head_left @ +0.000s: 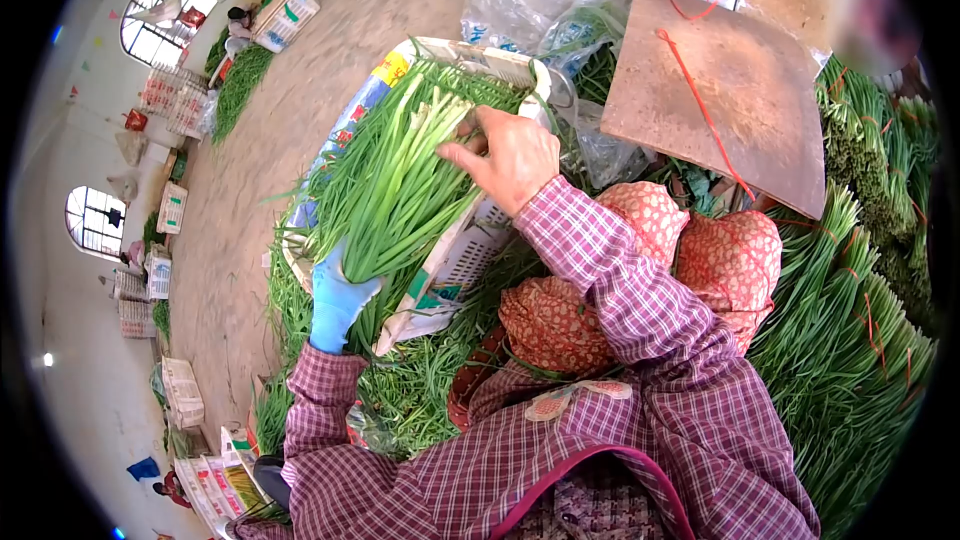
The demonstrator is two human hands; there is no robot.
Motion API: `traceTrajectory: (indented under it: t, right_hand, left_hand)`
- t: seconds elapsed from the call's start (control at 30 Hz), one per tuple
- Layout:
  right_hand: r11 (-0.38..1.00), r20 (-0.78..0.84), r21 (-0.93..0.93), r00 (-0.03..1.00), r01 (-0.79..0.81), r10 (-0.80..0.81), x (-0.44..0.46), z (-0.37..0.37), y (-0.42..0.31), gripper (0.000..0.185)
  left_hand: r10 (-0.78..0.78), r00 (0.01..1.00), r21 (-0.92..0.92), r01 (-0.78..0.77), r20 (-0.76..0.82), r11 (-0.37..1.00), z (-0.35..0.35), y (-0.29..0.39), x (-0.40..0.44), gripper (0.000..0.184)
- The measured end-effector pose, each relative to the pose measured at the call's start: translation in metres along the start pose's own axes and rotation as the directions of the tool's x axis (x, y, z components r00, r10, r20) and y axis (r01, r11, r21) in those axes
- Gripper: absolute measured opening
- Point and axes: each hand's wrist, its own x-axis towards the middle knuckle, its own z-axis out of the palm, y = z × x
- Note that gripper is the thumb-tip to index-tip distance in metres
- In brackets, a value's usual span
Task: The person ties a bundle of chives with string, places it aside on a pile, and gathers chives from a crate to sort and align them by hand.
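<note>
Over the crate (432, 265), our gloved left hand (342, 298) clasps the leafy end of a bunch of long green stalks (410, 195). Apart from it, at the crate's right side, our bare right hand (508, 155) touches the bunch's pale ends; we cannot tell whether its fingers grip any. Right of the crate, a red string (703, 105) crosses a board (730, 65); loose greens (435, 405) lie below the crate.

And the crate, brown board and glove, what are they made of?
Crate: likely molded plastic, off-white, going by its slotted wall. Board: wood or composite, can't tell; dull, blotchy brown. Glove: probably thin rubber, smooth, blue, close-fitting.
</note>
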Motion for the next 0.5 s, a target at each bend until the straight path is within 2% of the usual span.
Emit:
traceTrajectory:
  t: [0.03,0.07,0.13,0.17,0.2,0.27,0.33,0.37,0.4,0.5]
  right_hand:
    - [0.998,-0.007,0.066,1.000,-0.001,0.001,0.001,0.000,0.000,0.024]
    - [0.998,-0.007,0.066,1.000,-0.001,0.001,0.001,0.002,0.002,0.024]
    - [0.992,-0.138,0.050,0.984,0.119,-0.111,0.003,0.004,0.011,0.018]
    - [0.995,-0.151,0.018,0.984,0.093,-0.090,0.005,-0.001,0.012,0.019]
    - [0.994,-0.191,-0.045,0.976,0.095,-0.102,0.010,-0.005,0.019,0.019]
    - [0.992,-0.227,-0.126,0.974,-0.007,-0.021,0.017,-0.021,0.030,0.018]
    - [0.935,-0.229,-0.349,0.962,0.063,-0.150,0.017,-0.037,0.040,0.016]
    - [0.924,-0.128,-0.382,0.989,0.016,-0.070,0.016,-0.042,0.045,0.015]
    - [0.924,-0.131,-0.383,0.989,0.014,-0.069,0.015,-0.042,0.047,0.015]
    - [0.981,-0.036,-0.125,0.988,0.145,-0.151,0.010,-0.043,0.042,0.023]
  left_hand:
    - [-0.016,1.000,0.005,0.016,0.013,1.000,0.000,-0.001,0.000,0.064]
    - [-0.016,1.000,0.005,0.016,0.013,1.000,0.000,-0.002,-0.001,0.064]
    - [-0.001,1.000,-0.037,0.002,0.020,0.999,0.000,-0.004,-0.001,0.063]
    - [-0.001,1.000,-0.037,0.002,0.019,0.999,0.000,-0.005,-0.002,0.063]
    - [-0.004,1.000,-0.059,0.006,0.022,0.998,0.000,-0.005,-0.004,0.062]
    - [-0.012,1.000,-0.081,0.014,0.023,0.997,-0.001,-0.006,-0.009,0.061]
    - [-0.060,0.990,-0.164,0.081,0.127,0.983,-0.005,-0.004,-0.012,0.059]
    - [-0.057,0.990,-0.165,0.078,0.127,0.983,-0.005,-0.005,-0.013,0.059]
    - [-0.070,0.987,-0.221,0.101,0.143,0.970,-0.004,-0.006,-0.014,0.056]
    - [-0.099,0.980,-0.294,0.148,0.175,0.944,-0.005,-0.002,-0.014,0.053]
